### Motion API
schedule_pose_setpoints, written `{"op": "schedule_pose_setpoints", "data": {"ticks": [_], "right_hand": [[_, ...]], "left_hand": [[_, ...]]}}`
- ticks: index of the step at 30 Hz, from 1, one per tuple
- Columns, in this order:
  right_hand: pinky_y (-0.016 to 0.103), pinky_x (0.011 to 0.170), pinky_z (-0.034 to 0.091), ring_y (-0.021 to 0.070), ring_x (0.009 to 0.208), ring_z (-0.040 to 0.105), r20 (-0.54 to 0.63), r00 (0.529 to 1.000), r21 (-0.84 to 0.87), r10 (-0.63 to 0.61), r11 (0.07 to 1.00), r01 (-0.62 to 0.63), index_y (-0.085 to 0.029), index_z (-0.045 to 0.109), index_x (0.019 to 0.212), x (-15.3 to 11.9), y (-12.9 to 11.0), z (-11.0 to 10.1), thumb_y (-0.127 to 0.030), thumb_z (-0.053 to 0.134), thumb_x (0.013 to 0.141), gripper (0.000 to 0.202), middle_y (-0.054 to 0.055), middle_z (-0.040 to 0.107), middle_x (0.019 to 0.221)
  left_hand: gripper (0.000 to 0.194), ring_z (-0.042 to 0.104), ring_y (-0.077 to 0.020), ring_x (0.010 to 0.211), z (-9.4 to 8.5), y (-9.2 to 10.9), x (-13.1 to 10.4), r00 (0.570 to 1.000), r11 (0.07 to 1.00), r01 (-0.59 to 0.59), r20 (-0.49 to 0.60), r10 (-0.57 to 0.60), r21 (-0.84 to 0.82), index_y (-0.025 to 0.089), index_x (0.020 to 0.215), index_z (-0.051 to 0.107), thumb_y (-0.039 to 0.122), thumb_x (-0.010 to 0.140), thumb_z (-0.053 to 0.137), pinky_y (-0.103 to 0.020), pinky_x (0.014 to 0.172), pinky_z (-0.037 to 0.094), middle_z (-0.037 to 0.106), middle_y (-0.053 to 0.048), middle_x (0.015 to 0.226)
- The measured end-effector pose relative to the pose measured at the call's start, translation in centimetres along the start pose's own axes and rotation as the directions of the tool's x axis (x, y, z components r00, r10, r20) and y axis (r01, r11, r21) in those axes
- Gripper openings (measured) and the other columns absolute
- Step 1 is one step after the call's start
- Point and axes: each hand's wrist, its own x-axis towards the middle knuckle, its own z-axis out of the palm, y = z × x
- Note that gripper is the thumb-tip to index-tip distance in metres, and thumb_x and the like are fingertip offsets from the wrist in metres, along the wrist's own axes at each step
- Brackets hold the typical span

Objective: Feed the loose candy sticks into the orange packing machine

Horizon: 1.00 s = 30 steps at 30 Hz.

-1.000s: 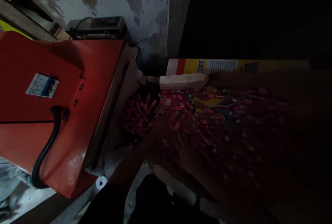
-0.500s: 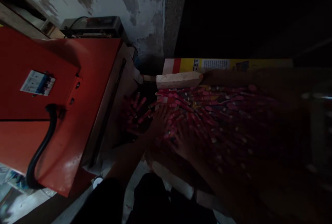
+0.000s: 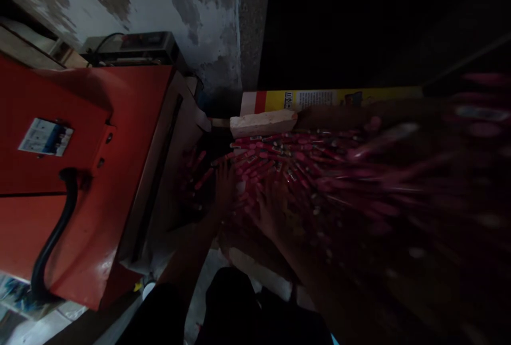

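Observation:
A thick spread of slim pink, pen-like sticks [image 3: 297, 153] covers the dark work surface, some with pale ends. My left hand [image 3: 225, 185] lies at the spread's left edge, fingers stretched out and touching the sticks there. To its right, my right hand [image 3: 269, 212] rests on the pile with its fingers apart. Neither hand grips a stick that I can make out. A smaller group of pink sticks [image 3: 195, 166] lies left of my left hand, by the red machine [image 3: 131, 121]. Dim light hides much of the pile's near side.
A pale wooden block [image 3: 263, 122] borders the pile at the back, before a yellow printed panel [image 3: 325, 99]. The red machine, with a black hose [image 3: 59, 228], fills the left. A grey box-like device [image 3: 131, 47] stands behind it. Blurred pink sticks [image 3: 399, 180] extend to the right.
The view has shifted a little to the right. My left hand has moved slightly left toward the machine. On the right, more pink sticks appear, smeared by motion.

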Motion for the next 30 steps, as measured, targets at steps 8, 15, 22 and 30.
{"op": "schedule_pose_setpoints", "data": {"ticks": [8,15,22,30], "right_hand": [[0.062,0.106,0.027,0.0422,0.132,0.037,-0.01,0.984,-0.095,0.177,0.98,-0.177,-0.014,0.037,0.149,-2.5,0.2,0.1,-0.036,0.043,0.093,0.06,0.022,0.052,0.138],[0.053,0.104,0.036,0.0339,0.128,0.044,-0.173,0.965,0.014,0.195,0.981,-0.196,-0.018,0.057,0.133,1.3,2.8,-2.5,-0.035,0.044,0.093,0.046,0.018,0.05,0.14],[0.06,0.108,0.029,0.0385,0.143,0.024,-0.04,0.982,-0.096,0.186,0.977,-0.189,-0.016,0.032,0.151,-0.4,0.5,-0.8,-0.042,0.042,0.093,0.064,0.018,0.031,0.155],[0.063,0.111,0.022,0.04,0.145,0.016,-0.109,0.983,-0.075,0.15,0.985,-0.158,-0.021,0.038,0.149,8.0,1.3,-1.9,-0.043,0.042,0.095,0.058,0.015,0.022,0.159]], "left_hand": [[0.072,0.017,-0.03,0.149,0.3,1.1,-3.5,0.887,0.891,-0.445,0.089,0.452,-0.091,0.016,0.153,0.025,0.045,0.091,0.048,-0.051,0.119,0.02,0.024,-0.013,0.16],[0.072,0.01,-0.0329,0.15,-0.1,-2.6,-1.3,0.932,0.933,-0.354,0.061,0.358,-0.069,0.007,0.151,0.027,0.04,0.09,0.047,-0.054,0.119,0.016,0.02,-0.019,0.16],[0.063,0.019,-0.033,0.148,1.0,2.7,0.8,0.981,0.975,-0.187,-0.069,0.18,-0.122,0.016,0.149,0.034,0.045,0.094,0.044,-0.056,0.119,0.016,0.032,-0.015,0.156],[0.074,0.01,-0.0329,0.15,1.8,1.7,1.2,0.99,0.981,-0.126,-0.085,0.115,-0.145,0.01,0.153,0.022,0.046,0.093,0.045,-0.055,0.118,0.018,0.019,-0.018,0.16]]}}
